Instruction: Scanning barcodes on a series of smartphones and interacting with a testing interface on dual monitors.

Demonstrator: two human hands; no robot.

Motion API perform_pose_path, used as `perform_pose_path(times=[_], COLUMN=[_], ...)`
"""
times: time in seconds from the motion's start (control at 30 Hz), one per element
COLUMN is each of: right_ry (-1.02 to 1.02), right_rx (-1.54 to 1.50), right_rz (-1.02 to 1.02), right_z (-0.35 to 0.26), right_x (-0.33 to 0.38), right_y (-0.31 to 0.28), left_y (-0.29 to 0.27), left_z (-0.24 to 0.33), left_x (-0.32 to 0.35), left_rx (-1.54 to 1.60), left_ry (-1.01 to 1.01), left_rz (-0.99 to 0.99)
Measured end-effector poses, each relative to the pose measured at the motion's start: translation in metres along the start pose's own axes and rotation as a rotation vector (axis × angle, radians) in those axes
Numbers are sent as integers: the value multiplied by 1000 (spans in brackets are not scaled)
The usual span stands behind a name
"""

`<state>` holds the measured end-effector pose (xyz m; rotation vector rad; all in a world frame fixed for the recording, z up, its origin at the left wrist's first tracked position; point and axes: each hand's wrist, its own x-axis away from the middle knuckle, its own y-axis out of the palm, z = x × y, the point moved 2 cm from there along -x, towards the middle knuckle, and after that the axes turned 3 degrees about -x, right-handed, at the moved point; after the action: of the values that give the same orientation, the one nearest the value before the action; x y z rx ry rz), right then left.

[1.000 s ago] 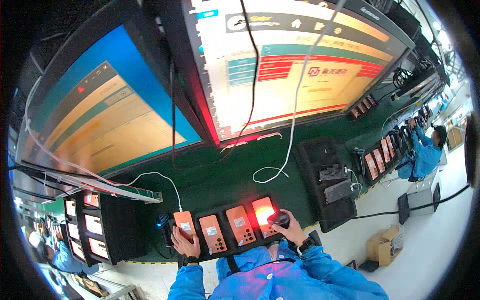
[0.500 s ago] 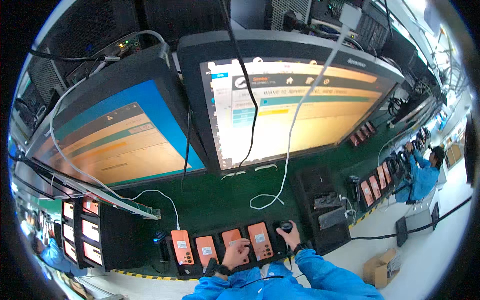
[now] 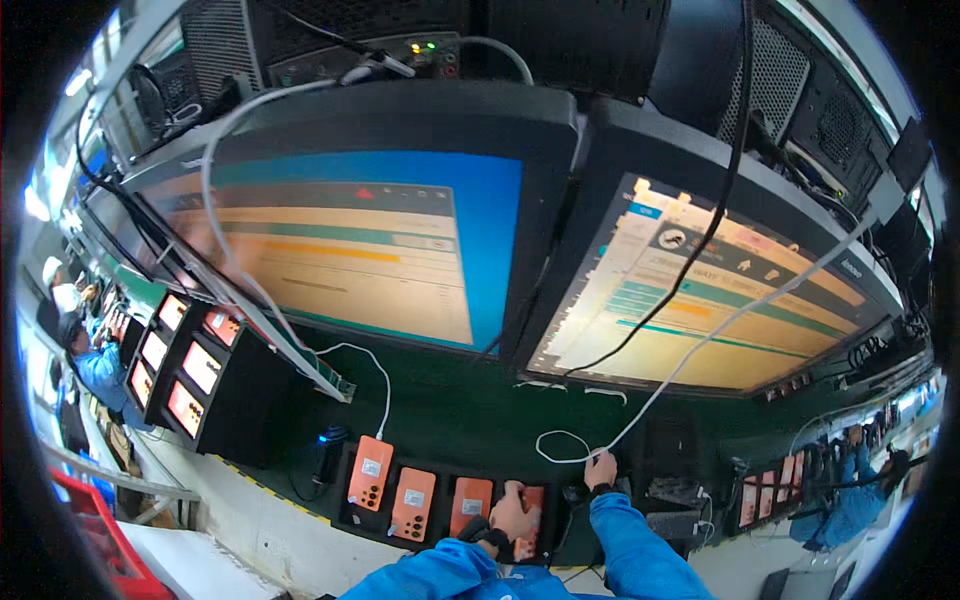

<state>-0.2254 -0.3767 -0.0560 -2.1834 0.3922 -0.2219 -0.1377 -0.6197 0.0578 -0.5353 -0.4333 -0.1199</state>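
Orange phones with camera rings and white labels lie in a row in a black tray point(image 3: 345, 520) on the bench. My left hand point(image 3: 511, 514) lies over the rightmost phone point(image 3: 534, 498), its fingers closed on it and covering much of it. Farther right, my right hand point(image 3: 601, 470) is closed at the lower end of a white cable point(image 3: 660, 392), which loops on the green mat; the plug end is hidden. Left of my left hand rest a middle phone point(image 3: 470, 500) and another phone point(image 3: 412, 505). The leftmost phone point(image 3: 370, 475) has a second white cable point(image 3: 386, 395) plugged into its top.
Two monitors, left point(image 3: 360, 250) and right point(image 3: 700, 300), stand behind the green mat point(image 3: 450, 395). A black rack point(image 3: 245, 400) with lit phones is at left. A black handheld device with a blue light point(image 3: 328, 450) stands beside the tray. Co-workers in blue sit at both sides.
My right hand has let go of the black handheld device and reached forward to the white cable. My left hand has moved right to the last phone. The view has turned left.
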Motion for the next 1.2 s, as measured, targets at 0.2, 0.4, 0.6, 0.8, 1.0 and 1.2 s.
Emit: perform_pose_path(times=[0.2, 0.4, 0.6, 0.8, 1.0, 1.2], right_ry=[238, -47, -157, -214, -456, -394], right_rx=[-557, -821, -657, -602, -376, -459], right_rz=[-212, -486, -476, -441, -455, -460], right_z=[-37, -154, -162, -174, -191, -183], right_x=[16, 94, 121, 132, 140, 139], right_y=[-25, -113, -125, -139, -159, -142], left_y=[-15, -51, -57, -50, -58, -61], left_z=[-13, 21, 30, 23, 33, 18], left_x=[-16, 12, 25, 36, 45, 44], left_rx=[79, 91, 31, 62, 7, 108], left_ry=[270, 372, 353, 503, 456, 502], left_rz=[-78, -152, -231, -107, -205, -149])
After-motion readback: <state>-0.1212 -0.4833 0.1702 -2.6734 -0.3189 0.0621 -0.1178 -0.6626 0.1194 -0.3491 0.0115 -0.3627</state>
